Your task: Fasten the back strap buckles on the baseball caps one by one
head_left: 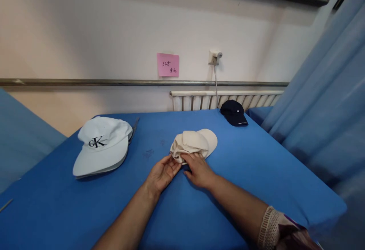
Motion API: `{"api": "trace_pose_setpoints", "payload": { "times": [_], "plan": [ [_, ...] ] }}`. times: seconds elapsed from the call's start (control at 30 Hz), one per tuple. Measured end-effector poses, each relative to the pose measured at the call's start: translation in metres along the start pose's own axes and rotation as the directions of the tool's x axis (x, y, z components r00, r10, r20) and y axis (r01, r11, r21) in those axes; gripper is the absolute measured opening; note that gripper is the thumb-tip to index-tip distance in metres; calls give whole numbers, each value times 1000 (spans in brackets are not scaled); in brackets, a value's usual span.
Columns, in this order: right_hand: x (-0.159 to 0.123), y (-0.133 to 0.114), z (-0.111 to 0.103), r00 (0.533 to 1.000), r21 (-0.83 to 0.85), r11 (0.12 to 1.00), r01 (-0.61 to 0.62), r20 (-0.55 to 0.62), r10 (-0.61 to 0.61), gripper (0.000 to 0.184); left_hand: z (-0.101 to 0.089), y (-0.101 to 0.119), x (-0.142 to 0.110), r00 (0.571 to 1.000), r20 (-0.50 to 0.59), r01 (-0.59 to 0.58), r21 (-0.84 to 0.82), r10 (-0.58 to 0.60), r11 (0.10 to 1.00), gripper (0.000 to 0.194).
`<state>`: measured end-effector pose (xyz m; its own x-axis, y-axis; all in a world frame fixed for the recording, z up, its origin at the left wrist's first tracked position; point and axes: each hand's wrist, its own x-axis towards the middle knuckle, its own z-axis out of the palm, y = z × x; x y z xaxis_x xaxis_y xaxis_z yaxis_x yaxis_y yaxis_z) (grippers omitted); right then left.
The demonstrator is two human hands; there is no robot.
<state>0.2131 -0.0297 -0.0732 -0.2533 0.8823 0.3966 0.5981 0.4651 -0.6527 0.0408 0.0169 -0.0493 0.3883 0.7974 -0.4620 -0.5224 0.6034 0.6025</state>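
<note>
A cream baseball cap (190,144) lies on the blue-covered table in front of me, its brim pointing right and its crown crumpled. My left hand (163,173) is palm up, with thumb and fingertips closed on the cap's left rear edge. On the near side, my right hand (199,170) grips the crown's lower edge, its fingers partly hidden by the fabric. Off to the left sits a stack of white caps (102,145) with black lettering on the front one. A dark navy cap (234,112) rests near the far right corner.
The blue cover (256,189) spreads across the table. Behind it are a wall rail (114,82), a white radiator (199,101), a plugged-in socket (213,58) and a pink note (168,65). Blue curtains (322,120) hang at the right. A thin stick (6,205) lies at the left edge.
</note>
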Motion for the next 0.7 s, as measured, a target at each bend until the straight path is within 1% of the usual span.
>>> {"api": "trace_pose_setpoints", "payload": {
  "times": [0.07, 0.13, 0.17, 0.2, 0.23, 0.27, 0.3, 0.33, 0.37, 0.4, 0.43, 0.47, 0.5, 0.53, 0.63, 0.7],
  "plan": [
    [4, 16, 2, 998, -22, 998, -57, 0, 57, 54, 0, -2, -2, 999, -35, -18, 87, 21, 996, 13],
    [6, 24, 4, 995, -33, 995, -99, -15, 99, 44, 1, -3, -3, 992, -84, -81, 195, 99, 977, 10],
    [6, 25, 5, 994, -39, 993, -112, -25, 111, 41, 1, -4, -3, 982, -114, -120, 234, 149, 965, 15],
    [5, 24, 5, 992, -49, 992, -120, -41, 118, 39, 1, -4, -3, 964, -140, -179, 284, 226, 942, 21],
    [4, 23, 5, 991, -63, 990, -123, -59, 119, 38, 1, -4, -4, 930, -148, -264, 364, 335, 893, 27],
    [3, 21, 5, 990, -80, 989, -122, -76, 116, 39, 1, -4, -5, 876, -115, -362, 485, 468, 796, 29],
    [2, 19, 4, 990, -99, 988, -116, -89, 107, 40, 1, -5, -5, 803, -21, -454, 626, 596, 634, 28],
    [1, 17, 4, 991, -119, 987, -107, -97, 96, 41, 2, -5, -6, 726, 134, -522, 746, 674, 414, 23],
    [1, 15, 3, 992, -137, 986, -98, -98, 85, 41, 3, -6, -7, 666, 314, -559, 811, 677, 174, 18],
    [0, 14, 2, 993, -155, 984, -88, -94, 74, 41, 4, -8, -8, 634, 472, -576, 817, 613, -32, 15],
    [0, 13, 1, 994, -170, 982, -80, -89, 66, 40, 5, -9, -8, 629, 574, -587, 793, 525, -163, 13],
    [-1, 12, 0, 995, -184, 980, -74, -86, 59, 40, 5, -11, -8, 633, 633, -595, 766, 446, -243, 14],
    [-1, 11, 0, 995, -197, 978, -70, -86, 54, 41, 6, -12, -8, 637, 662, -596, 748, 395, -291, 15],
    [-1, 10, -1, 995, -211, 975, -67, -87, 49, 42, 7, -14, -9, 642, 670, -590, 742, 372, -319, 16],
    [-2, 8, -1, 995, -262, 964, -53, -95, 29, 44, 9, -16, -11, 666, 661, -560, 749, 345, -354, 19],
    [-3, 6, -1, 995, -283, 958, -42, -98, 14, 42, 12, -17, -14, 687, 652, -543, 754, 321, -371, 20]
  ]
}}
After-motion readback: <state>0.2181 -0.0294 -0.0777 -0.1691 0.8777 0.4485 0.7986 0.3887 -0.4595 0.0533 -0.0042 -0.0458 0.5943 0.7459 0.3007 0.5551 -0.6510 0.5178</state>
